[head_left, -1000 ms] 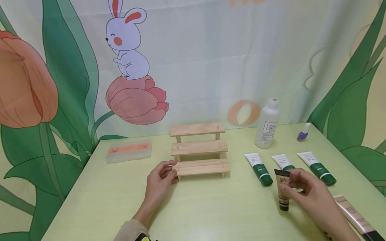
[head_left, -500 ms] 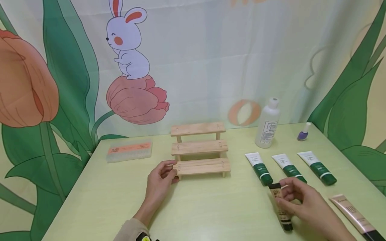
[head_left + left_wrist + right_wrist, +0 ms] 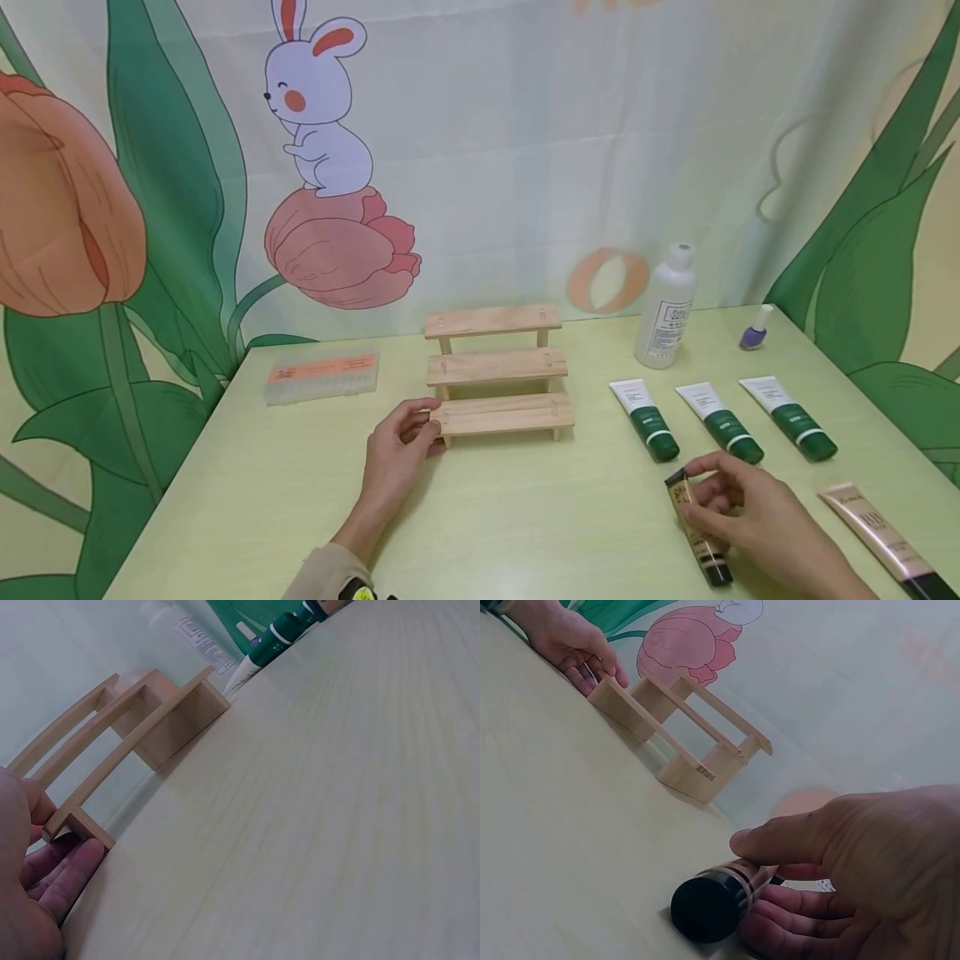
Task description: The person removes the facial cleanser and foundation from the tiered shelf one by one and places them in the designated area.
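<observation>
A small gold tube (image 3: 696,532) with a black cap lies slanted on the table, cap toward the near edge. My right hand (image 3: 772,523) pinches it between thumb and fingers; the right wrist view has the black cap (image 3: 707,909) close up at the tabletop. To the left stands a three-step wooden rack (image 3: 497,367). My left hand (image 3: 399,450) grips the left end of its lowest step, thumb in front. In the left wrist view, fingers (image 3: 73,877) wrap that end low down beside the rack's leg.
Three green-and-white tubes (image 3: 720,423) lie beyond my right hand. A larger beige tube (image 3: 877,529) rests right of it. Farther back stand a white bottle (image 3: 666,312) and a purple nail polish bottle (image 3: 753,332). A clear box (image 3: 322,377) with an orange label lies back left.
My right hand has lowered the gold tube from nearly upright to lying slanted on the table, moving slightly left and nearer. The left hand and the rack have stayed in place.
</observation>
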`<state>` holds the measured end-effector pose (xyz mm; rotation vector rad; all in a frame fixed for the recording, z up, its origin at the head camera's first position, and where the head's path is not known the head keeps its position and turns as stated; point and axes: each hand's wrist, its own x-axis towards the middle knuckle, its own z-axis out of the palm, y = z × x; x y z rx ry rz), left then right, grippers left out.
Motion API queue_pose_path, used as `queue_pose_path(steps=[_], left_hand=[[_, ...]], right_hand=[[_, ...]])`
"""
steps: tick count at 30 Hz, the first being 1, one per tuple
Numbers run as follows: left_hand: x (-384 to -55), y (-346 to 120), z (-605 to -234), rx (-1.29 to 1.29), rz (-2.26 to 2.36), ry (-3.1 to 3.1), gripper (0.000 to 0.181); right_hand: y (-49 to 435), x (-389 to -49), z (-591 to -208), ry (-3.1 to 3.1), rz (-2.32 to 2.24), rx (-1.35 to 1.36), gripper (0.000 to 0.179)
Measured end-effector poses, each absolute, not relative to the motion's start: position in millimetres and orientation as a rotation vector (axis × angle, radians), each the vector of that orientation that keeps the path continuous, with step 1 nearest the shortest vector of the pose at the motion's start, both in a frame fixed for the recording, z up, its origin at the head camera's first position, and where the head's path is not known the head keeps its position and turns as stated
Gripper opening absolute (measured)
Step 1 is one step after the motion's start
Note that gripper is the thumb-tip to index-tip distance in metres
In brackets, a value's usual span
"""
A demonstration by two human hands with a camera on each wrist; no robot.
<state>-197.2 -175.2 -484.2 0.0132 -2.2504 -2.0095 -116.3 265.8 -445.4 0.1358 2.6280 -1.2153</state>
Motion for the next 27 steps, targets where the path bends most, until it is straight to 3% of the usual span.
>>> queue_pose_path(steps=[27], left_hand=[[-196, -174, -482, 0.026, -2.014, -2.256, 0.028]], right_hand=[[276, -109, -434, 2.9, -1.154, 0.051, 0.052]])
